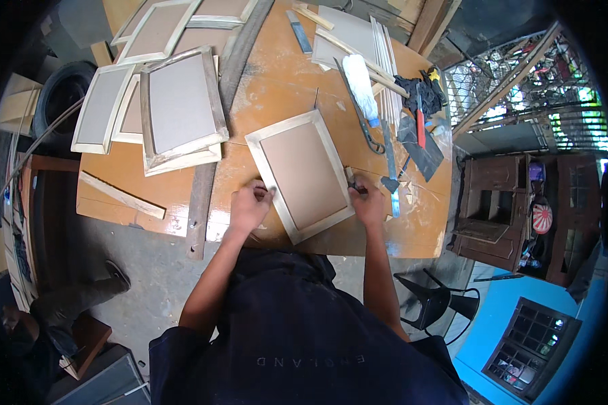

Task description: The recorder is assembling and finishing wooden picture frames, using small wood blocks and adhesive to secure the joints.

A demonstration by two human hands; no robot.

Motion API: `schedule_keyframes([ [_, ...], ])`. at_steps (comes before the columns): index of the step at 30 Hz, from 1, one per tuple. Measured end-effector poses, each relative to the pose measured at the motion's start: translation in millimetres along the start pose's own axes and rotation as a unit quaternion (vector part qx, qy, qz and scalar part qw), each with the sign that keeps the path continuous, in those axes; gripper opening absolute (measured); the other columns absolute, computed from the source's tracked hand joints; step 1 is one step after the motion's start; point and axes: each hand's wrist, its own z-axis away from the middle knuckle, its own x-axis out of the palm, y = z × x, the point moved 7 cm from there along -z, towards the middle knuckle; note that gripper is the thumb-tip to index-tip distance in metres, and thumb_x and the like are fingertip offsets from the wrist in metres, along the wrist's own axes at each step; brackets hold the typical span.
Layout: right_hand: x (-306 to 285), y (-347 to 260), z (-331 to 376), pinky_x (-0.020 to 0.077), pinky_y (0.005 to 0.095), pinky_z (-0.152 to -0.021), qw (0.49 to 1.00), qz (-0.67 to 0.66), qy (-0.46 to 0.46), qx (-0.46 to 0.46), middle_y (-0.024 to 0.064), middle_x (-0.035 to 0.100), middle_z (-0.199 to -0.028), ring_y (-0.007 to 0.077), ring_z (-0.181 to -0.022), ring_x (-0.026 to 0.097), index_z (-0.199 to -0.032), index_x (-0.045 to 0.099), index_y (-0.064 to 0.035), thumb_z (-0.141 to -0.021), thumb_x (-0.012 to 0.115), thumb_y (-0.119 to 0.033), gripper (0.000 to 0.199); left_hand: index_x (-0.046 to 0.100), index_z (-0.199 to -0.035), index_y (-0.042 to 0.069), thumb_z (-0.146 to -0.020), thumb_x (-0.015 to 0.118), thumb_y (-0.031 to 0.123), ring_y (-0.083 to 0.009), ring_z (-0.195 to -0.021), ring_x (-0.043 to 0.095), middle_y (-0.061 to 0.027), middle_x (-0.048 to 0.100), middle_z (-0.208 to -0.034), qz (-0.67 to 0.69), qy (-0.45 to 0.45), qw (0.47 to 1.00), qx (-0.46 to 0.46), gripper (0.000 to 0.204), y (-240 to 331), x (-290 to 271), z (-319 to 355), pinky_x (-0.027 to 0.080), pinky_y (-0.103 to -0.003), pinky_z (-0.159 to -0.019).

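A pale wooden frame [284, 209] with a brownish backing panel [305, 174] lies slightly turned on the table in front of me. My left hand [251, 204] is closed at its left rail, with thumb and fingers pinched on the edge. At the opposite rail, my right hand [368, 201] has its fingers curled round a small dark thing, which they mostly hide. A thin dark pointed tool [316, 98] rests just beyond the frame's top edge.
Several similar frames [186, 101] are piled at the far left by a long wooden bar [201, 202]. A loose strip [123, 194] lies nearer. On the right are a handsaw [370, 140], white bottle [361, 88], red-handled tool [420, 121] and thin strips [384, 61]. A person's leg [88, 300] shows at lower left.
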Motion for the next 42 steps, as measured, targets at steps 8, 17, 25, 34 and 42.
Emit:
schedule_keyframes([
  [8,21.3,-0.9,29.7,0.0564,0.0346,-0.071,0.996,-0.087,-0.025,0.023,0.0124,0.074,-0.092,0.0215,-0.080,0.072,-0.108,0.071,-0.0014,-0.084,0.079,-0.013,0.028,0.061,-0.122,0.001,-0.074,0.084,0.009,-0.0283,-0.076,0.072,-0.0151,0.071,-0.089,-0.111,0.070,0.990,0.051,0.054,16.7,-19.8,-5.0,0.058,-0.041,-0.073],
  [17,25.3,27.7,60.9,0.0469,0.0246,-0.066,0.848,-0.411,-0.140,0.302,0.0001,0.069,-0.099,0.0094,-0.081,0.061,-0.126,0.065,-0.0045,-0.094,0.072,-0.013,0.034,0.057,-0.133,0.003,-0.077,0.082,0.009,-0.0295,-0.085,0.071,-0.0152,0.069,-0.100,-0.154,0.055,0.986,0.024,0.062,19.5,-16.2,12.6,0.058,-0.042,-0.080],
  [25,19.2,-20.0,54.9,0.0493,0.0281,-0.074,0.782,-0.530,-0.161,0.285,0.0014,0.071,-0.106,0.0110,-0.090,0.063,-0.131,0.062,-0.0062,-0.101,0.060,-0.012,0.031,0.065,-0.123,0.005,-0.084,0.076,0.013,-0.0331,-0.100,0.066,-0.0158,0.069,-0.111,-0.077,0.055,0.963,0.253,0.041,82.2,10.9,8.0,0.055,-0.043,-0.087],
  [34,15.3,-72.4,77.0,0.0529,0.0304,-0.081,0.729,-0.606,-0.194,0.251,0.0022,0.067,-0.119,0.0140,-0.097,0.064,-0.134,0.059,-0.0066,-0.101,0.060,-0.013,0.034,0.065,-0.124,0.003,-0.085,0.083,0.022,-0.0174,-0.095,0.067,-0.0094,0.070,-0.109,0.242,-0.210,0.943,0.091,0.046,80.1,88.9,16.3,0.057,-0.032,-0.075],
  [42,-5.7,-50.3,76.3,0.0542,0.0298,-0.083,0.931,-0.321,-0.136,0.103,0.0046,0.071,-0.104,0.0131,-0.093,0.067,-0.129,0.061,0.0013,-0.083,0.080,-0.004,0.050,0.070,-0.114,0.003,-0.094,0.074,0.019,-0.0085,-0.089,0.063,-0.0005,0.070,-0.092,0.318,-0.271,0.906,-0.068,0.026,64.9,121.1,18.9,0.054,-0.028,-0.075],
])
